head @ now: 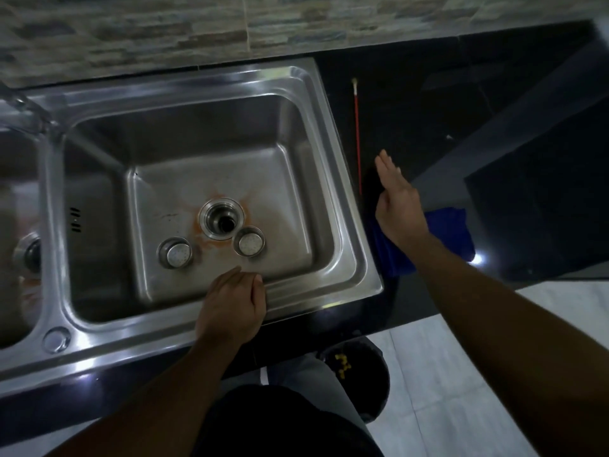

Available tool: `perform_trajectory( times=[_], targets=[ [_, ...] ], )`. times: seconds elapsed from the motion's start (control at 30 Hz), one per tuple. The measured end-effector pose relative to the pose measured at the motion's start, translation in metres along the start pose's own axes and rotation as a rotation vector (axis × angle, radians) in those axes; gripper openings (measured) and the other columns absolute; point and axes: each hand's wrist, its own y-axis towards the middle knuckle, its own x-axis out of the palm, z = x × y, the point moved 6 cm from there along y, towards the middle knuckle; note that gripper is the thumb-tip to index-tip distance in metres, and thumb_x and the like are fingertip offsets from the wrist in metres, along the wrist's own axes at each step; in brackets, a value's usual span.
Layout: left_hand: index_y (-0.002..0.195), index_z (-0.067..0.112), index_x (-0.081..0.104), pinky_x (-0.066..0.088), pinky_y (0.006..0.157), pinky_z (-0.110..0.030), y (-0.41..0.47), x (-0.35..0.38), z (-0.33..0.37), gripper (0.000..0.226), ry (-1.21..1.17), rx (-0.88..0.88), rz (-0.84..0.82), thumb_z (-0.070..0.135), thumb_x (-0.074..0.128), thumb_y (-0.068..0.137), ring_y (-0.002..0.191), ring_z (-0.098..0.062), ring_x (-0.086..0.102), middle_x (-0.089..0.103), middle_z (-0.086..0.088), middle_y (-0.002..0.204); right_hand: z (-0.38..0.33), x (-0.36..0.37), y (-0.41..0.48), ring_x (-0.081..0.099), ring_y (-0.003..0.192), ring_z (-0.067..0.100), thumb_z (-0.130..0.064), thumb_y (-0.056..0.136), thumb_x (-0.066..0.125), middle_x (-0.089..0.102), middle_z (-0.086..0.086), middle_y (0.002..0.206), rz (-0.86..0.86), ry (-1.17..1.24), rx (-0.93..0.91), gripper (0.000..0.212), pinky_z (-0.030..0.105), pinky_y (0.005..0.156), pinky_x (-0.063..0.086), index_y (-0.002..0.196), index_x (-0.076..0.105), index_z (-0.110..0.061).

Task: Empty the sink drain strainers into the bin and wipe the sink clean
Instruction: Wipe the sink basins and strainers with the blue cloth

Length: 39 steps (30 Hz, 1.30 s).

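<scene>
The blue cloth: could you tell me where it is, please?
In the head view, the blue cloth lies on the black counter just right of the sink, partly under the right hand.

A thin red stick (358,143) lies on the black countertop (428,110)

The back wall (164,31) is faced with rough stone-look tiles in grey, tan and greenish bands, with a vertical joint near its middle. Below it a glossy black countertop (494,110) stretches to the right, dimly lit and mirroring dark angular shapes. A small bright glare (478,257) sits near its front edge. A thin red rod (358,133), perhaps a stick with a pale tip, lies on it. The floor (445,390) is laid in large pale grey tiles.
</scene>
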Motion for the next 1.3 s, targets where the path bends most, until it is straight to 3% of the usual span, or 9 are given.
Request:
perform_trajectory(
  times=[0.2, 0.37, 0.5, 0.6, 0.73, 0.83, 1.0, 1.13, 1.3],
  targets=[
    [0.097, 0.008, 0.069, 0.05, 0.088, -0.04, -0.001, -0.006, 0.007, 0.045, 0.027, 0.031, 0.02, 0.032, 0.031, 0.096, 0.09, -0.032, 0.062, 0.068, -0.012, 0.091, 0.01, -0.017, -0.057, 0.015, 0.155, 0.016, -0.009, 0.1, 0.041, 0.025, -0.005, 0.165, 0.039, -0.021, 0.082, 0.057, 0.036, 0.127, 0.012, 0.155, 0.032, -0.021],
    [0.119, 0.01, 0.058, 0.048, 0.091, -0.04, 0.016, -0.003, 0.063, 0.03, -0.014, 0.296, 0.025, 0.022, 0.048, 0.093, 0.106, -0.032, 0.059, 0.063, -0.011, 0.115, 0.031, -0.031, -0.103, 0.005, 0.156, 0.014, -0.025, 0.104, 0.035, 0.018, 0.0, 0.167, -0.044, -0.181, -0.027, 0.055, 0.039, 0.128, 0.005, 0.157, 0.025, -0.018],
    [0.143, 0.01, 0.051, 0.035, 0.119, -0.041, 0.029, 0.01, 0.151, 0.049, -0.098, 0.568, 0.002, 0.018, 0.054, 0.095, 0.141, -0.027, 0.045, 0.052, -0.011, 0.149, 0.061, -0.037, -0.132, -0.004, 0.156, 0.014, -0.048, 0.104, 0.03, 0.005, -0.002, 0.169, -0.138, -0.263, -0.028, 0.065, 0.04, 0.127, 0.001, 0.161, 0.011, -0.022],
    [0.147, 0.003, 0.048, 0.029, 0.123, -0.041, 0.029, 0.029, 0.208, 0.054, -0.097, 0.739, -0.034, 0.014, 0.06, 0.095, 0.146, -0.03, 0.04, 0.045, -0.016, 0.154, 0.078, -0.039, -0.142, -0.009, 0.155, 0.009, -0.059, 0.102, 0.027, -0.002, -0.006, 0.169, -0.233, -0.285, -0.042, 0.071, 0.036, 0.126, -0.001, 0.161, 0.004, -0.026],
    [0.16, 0.008, 0.013, 0.011, 0.128, -0.035, 0.037, 0.068, 0.235, 0.077, 0.093, 0.659, -0.225, 0.035, 0.055, 0.101, 0.157, -0.021, 0.005, 0.007, -0.008, 0.17, 0.083, -0.047, -0.132, -0.007, 0.153, 0.005, -0.063, 0.099, 0.024, 0.001, -0.008, 0.168, -0.305, -0.239, -0.043, 0.073, 0.029, 0.123, -0.001, 0.16, 0.006, -0.028],
    [0.16, 0.009, 0.004, 0.01, 0.129, -0.038, 0.045, 0.082, 0.238, 0.08, 0.235, 0.581, -0.285, 0.039, 0.05, 0.102, 0.157, -0.02, -0.006, -0.006, -0.006, 0.17, 0.08, -0.051, -0.128, 0.003, 0.155, 0.014, -0.053, 0.099, 0.037, 0.008, -0.003, 0.168, -0.317, -0.234, -0.05, 0.072, 0.033, 0.125, 0.004, 0.16, 0.013, -0.024],
    [0.159, 0.008, 0.013, 0.027, 0.124, -0.036, 0.053, 0.071, 0.239, 0.07, 0.338, 0.678, -0.257, 0.004, 0.051, 0.101, 0.157, -0.019, 0.003, 0.004, -0.008, 0.17, 0.071, -0.05, -0.126, 0.008, 0.155, 0.02, -0.043, 0.103, 0.043, 0.011, 0.002, 0.168, -0.254, -0.28, 0.004, 0.067, 0.029, 0.123, 0.001, 0.159, 0.018, -0.019],
    [0.149, 0.007, 0.038, 0.038, 0.117, -0.036, 0.056, 0.051, 0.242, 0.072, 0.243, 0.684, -0.238, -0.005, 0.066, 0.084, 0.15, -0.023, 0.033, 0.035, -0.013, 0.16, 0.063, -0.043, -0.124, 0.013, 0.155, 0.021, -0.051, 0.103, 0.036, 0.016, 0.004, 0.167, -0.201, -0.328, 0.102, 0.067, 0.036, 0.124, 0.008, 0.159, 0.019, -0.019],
    [0.128, 0.007, 0.057, 0.055, 0.085, -0.045, 0.042, 0.016, 0.236, 0.042, 0.048, 0.796, -0.12, 0.0, 0.06, 0.087, 0.099, -0.032, 0.068, 0.067, -0.014, 0.117, 0.031, -0.041, -0.12, 0.024, 0.151, 0.025, -0.06, 0.087, 0.056, 0.025, 0.008, 0.164, -0.069, -0.303, -0.005, 0.083, 0.041, 0.122, 0.018, 0.155, 0.029, -0.02]
  ],
)
